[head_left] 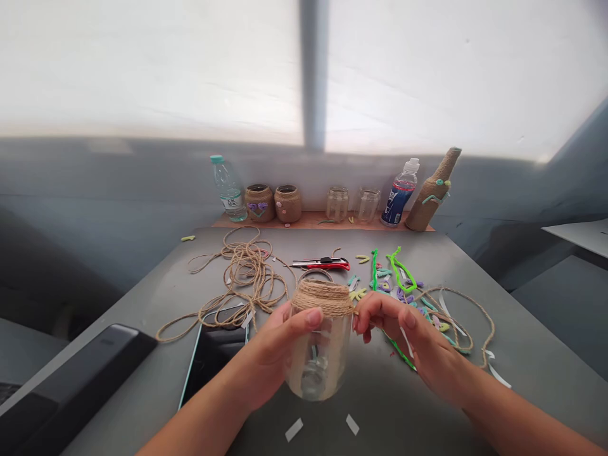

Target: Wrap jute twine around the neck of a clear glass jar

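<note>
My left hand is closed round a clear glass jar, its thumb across the front. Brown twine wraps the jar's neck and shoulder in several turns; the glass below it is bare. The jar stands upright, slightly tilted, above the tabletop. On the jar's right side is my right hand, its fingers curled and the fingertips at the edge of the twine wrap. Its thumb is raised apart from the fingers, and no held object shows between them. A loose pile of twine lies behind my left hand.
A red utility knife lies beyond the jar. Pipe-cleaner pieces and paper scraps are strewn at right. A phone and a black case lie left. Along the back stand wrapped jars, glass jars, drink bottles and a twine-covered bottle.
</note>
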Available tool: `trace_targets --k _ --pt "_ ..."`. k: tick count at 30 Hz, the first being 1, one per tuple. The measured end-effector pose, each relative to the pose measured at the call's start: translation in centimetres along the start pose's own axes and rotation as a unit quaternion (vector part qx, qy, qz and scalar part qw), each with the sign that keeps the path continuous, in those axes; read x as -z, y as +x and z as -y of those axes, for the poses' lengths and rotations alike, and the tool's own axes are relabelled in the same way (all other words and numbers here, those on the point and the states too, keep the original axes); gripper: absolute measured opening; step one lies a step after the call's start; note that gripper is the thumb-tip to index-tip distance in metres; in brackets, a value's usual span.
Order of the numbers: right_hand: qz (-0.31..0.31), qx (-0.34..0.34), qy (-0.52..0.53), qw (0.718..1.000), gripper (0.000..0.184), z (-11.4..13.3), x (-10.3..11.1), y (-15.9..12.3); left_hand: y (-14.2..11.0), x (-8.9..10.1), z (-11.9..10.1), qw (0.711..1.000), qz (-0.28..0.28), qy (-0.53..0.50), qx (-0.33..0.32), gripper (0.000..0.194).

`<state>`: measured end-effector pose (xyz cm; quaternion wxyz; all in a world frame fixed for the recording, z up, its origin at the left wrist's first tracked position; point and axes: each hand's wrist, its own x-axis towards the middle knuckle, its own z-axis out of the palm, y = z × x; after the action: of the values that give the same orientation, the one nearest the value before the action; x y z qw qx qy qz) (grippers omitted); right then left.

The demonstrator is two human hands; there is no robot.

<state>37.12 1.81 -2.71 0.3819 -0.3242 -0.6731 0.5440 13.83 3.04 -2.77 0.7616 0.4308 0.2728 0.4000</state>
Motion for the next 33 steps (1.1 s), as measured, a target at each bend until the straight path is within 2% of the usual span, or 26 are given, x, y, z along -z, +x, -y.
trace_targets --k 11,19,24,29,33 --pt "0.004 -0.005 -0.018 1.000 0.059 -0.2 0.1 0.2 0.1 0.2 0.2 0.999 -0.020 0.042 -0.015 0.060" --pt "0.020 0.010 -0.070 0.997 0.057 0.6 -0.1 0.0 -0.1 0.7 0.8 0.996 -0.045 0.075 -0.010 0.048" --pt "0.039 0.016 -0.081 0.996 0.055 1.0 -0.2 -0.1 -0.3 0.5 0.7 0.998 -0.031 0.054 -0.001 0.055" --pt "0.030 0.005 -0.037 0.999 0.058 0.6 -0.1 -0.1 -0.4 0.4 0.2 1.000 0.005 0.004 -0.017 0.044" --pt "0.027 0.010 -0.012 1.000 0.060 0.4 -0.1 -0.2 -0.4 0.2 -0.4 0.999 0.024 0.016 -0.029 0.036"
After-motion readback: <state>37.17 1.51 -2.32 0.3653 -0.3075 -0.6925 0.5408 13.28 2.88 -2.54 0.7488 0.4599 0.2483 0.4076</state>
